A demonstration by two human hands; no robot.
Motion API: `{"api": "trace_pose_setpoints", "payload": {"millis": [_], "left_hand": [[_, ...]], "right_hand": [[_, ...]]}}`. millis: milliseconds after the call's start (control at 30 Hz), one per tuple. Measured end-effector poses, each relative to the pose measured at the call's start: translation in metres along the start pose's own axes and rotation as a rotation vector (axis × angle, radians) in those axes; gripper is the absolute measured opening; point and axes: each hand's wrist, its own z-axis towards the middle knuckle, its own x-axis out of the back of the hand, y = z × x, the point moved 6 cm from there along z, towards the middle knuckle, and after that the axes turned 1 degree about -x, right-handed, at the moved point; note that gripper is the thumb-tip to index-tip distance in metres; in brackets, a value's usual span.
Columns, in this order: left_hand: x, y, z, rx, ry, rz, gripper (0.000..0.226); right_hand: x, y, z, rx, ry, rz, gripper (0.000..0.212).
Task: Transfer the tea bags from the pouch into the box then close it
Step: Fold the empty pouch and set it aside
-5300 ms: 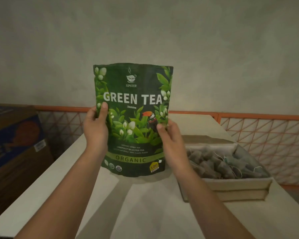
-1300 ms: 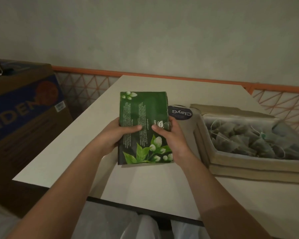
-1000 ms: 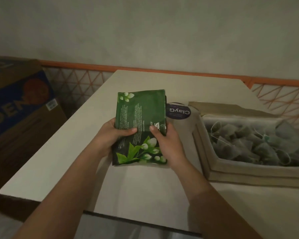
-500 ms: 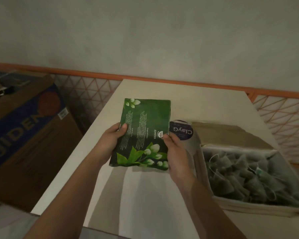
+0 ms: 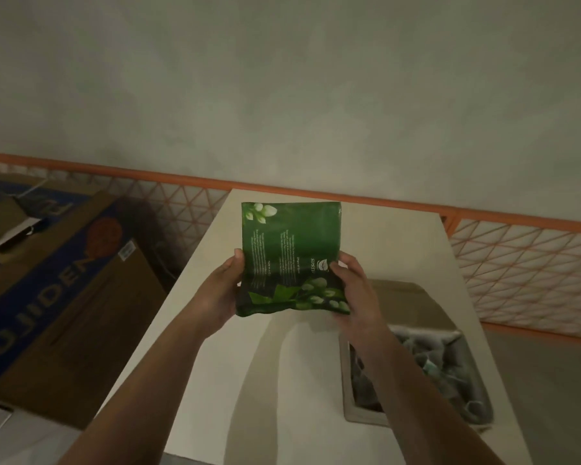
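Observation:
The green tea pouch is held above the white table, its back side with small print facing me. My left hand grips its left edge and my right hand grips its lower right corner. To the right, partly behind my right forearm, sits the open beige box, filled with several grey tea bags. The box's lid flap lies open behind it.
A large brown cardboard carton with blue lettering stands on the floor to the left, with a dark marker on top. An orange lattice railing runs along the wall behind and to the right of the table.
The pouch has been lifted higher and further from me, still in both hands. The view has tilted, so the box now sits lower right and the round labelled lid is hidden.

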Motion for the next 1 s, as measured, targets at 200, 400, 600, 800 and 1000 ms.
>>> {"api": "trace_pose_setpoints", "payload": {"millis": [200, 400, 600, 800, 1000], "left_hand": [[-0.017, -0.01, 0.012, 0.3, -0.112, -0.061, 0.087], [-0.018, -0.022, 0.007, 0.344, -0.197, 0.038, 0.062], [-0.034, -0.002, 0.023, 0.247, -0.101, -0.094, 0.025], [-0.039, 0.009, 0.049, 0.052, 0.101, -0.183, 0.047], [-0.059, 0.02, 0.053, -0.005, -0.032, 0.063, 0.051]], "right_hand": [[0.013, -0.027, 0.011, 0.016, -0.011, -0.258, 0.022], [0.005, -0.04, 0.021, -0.064, -0.088, -0.389, 0.02], [-0.009, -0.033, 0.037, -0.223, -0.21, 0.08, 0.034], [-0.045, -0.024, 0.02, -0.057, -0.242, -0.193, 0.064], [-0.032, -0.045, 0.029, 0.293, 0.198, -0.649, 0.044]]}}
